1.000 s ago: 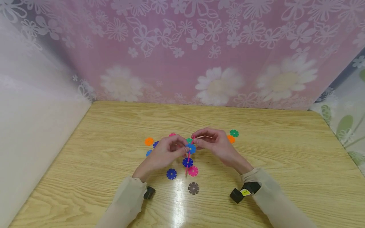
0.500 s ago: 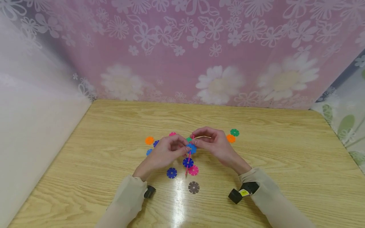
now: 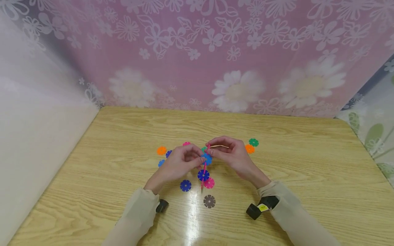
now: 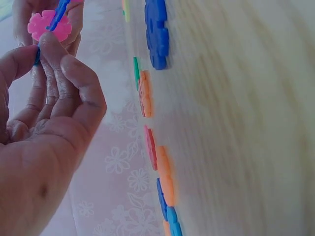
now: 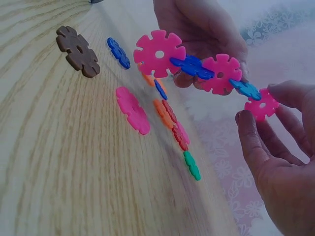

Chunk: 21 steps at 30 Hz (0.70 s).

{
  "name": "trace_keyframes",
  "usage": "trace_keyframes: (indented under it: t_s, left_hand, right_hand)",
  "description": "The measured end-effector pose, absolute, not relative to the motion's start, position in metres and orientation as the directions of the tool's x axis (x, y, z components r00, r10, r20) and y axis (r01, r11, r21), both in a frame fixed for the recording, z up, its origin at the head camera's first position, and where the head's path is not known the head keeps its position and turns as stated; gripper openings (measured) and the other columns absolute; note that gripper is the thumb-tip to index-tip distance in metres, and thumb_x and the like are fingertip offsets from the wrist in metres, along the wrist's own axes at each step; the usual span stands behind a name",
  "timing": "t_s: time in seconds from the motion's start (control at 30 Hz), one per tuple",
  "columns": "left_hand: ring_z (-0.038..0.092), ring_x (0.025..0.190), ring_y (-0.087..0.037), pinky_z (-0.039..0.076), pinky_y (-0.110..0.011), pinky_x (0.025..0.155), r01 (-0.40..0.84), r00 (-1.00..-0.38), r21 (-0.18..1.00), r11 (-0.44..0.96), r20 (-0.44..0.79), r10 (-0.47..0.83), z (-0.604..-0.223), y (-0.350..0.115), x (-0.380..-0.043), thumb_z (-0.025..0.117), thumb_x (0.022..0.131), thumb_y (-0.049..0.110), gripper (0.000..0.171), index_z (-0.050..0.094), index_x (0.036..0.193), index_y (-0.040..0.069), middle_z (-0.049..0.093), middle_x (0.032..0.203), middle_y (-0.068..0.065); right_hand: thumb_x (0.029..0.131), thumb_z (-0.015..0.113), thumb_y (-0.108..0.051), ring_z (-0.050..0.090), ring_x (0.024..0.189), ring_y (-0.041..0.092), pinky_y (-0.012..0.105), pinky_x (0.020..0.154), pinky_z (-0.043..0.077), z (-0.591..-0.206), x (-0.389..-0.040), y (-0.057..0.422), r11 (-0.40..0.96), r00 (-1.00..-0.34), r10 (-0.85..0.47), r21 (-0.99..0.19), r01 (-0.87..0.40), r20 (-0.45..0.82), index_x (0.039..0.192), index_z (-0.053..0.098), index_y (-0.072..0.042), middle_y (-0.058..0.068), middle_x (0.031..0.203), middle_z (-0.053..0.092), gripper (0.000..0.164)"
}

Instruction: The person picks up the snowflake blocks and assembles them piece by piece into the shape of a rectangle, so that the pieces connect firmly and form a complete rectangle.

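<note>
A chain of notched, flower-shaped plastic discs hangs between both hands above the table. In the right wrist view it alternates a pink disc, a dark blue disc, a second pink disc, a light blue disc and a smaller-looking pink disc at the end. The left hand pinches the light blue disc between thumb and fingers. With thumb and fingertips, the right hand grips the end pink disc, which is slotted into or against the light blue one; the exact joint is too small to tell.
Loose discs lie flat on the wooden table: a brown one, a dark blue one and a pink one in front. Orange, green and several others lie farther back. A pink floral curtain hangs behind.
Both hands keep their grips on the chain and stay almost in place. The right fingers shift very slightly at the end pink disc.
</note>
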<state>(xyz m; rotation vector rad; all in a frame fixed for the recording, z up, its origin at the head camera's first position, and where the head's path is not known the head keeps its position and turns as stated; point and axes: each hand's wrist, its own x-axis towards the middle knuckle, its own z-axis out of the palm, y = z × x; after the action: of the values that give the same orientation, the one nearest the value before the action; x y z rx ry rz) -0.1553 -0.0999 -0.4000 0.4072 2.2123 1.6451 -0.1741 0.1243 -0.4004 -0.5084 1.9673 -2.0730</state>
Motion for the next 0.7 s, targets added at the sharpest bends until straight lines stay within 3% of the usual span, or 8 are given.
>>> trace_keyframes:
  t_s: [0.23, 0.47, 0.7]
  left_hand:
    - [0.069, 0.090, -0.017, 0.057, -0.037, 0.083, 0.066, -0.915, 0.936, 0.346, -0.081, 0.394, -0.400, -0.102, -0.156, 0.069, 0.099, 0.028, 0.016, 0.072, 0.110, 0.017, 0.074, 0.098, 0.001]
    - [0.073, 0.089, -0.024, 0.055, -0.032, 0.073, 0.030, -0.924, 0.935, 0.353, -0.109, 0.367, -0.396, -0.102, -0.156, 0.067, 0.100, 0.027, 0.020, 0.072, 0.116, 0.015, 0.072, 0.102, -0.001]
    - [0.077, 0.087, -0.028, 0.058, -0.034, 0.071, -0.042, -0.913, 0.955, 0.294, -0.157, 0.377, -0.397, -0.102, -0.157, 0.065, 0.102, 0.023, 0.016, 0.065, 0.114, 0.012, 0.066, 0.103, -0.009]
  right_hand:
    - [0.093, 0.075, -0.008, 0.076, 0.101, 0.018, 0.032, 0.089, 0.061, -0.401, -0.173, 0.130, -0.005, -0.915, -0.401, -0.999, -0.050, 0.048, 0.115, 0.065, 0.004, 0.019, 0.116, 0.067, 0.027]
    - [0.092, 0.076, -0.006, 0.076, 0.097, 0.031, 0.039, 0.086, 0.062, -0.406, -0.171, 0.139, 0.108, -0.905, -0.420, -0.987, -0.116, 0.060, 0.104, 0.072, -0.002, 0.012, 0.104, 0.074, 0.013]
    - [0.090, 0.077, -0.006, 0.076, 0.089, 0.021, 0.033, 0.080, 0.063, -0.410, -0.168, 0.137, 0.158, -0.907, -0.412, -0.974, -0.162, 0.084, 0.099, 0.076, -0.006, 0.015, 0.100, 0.076, 0.009]
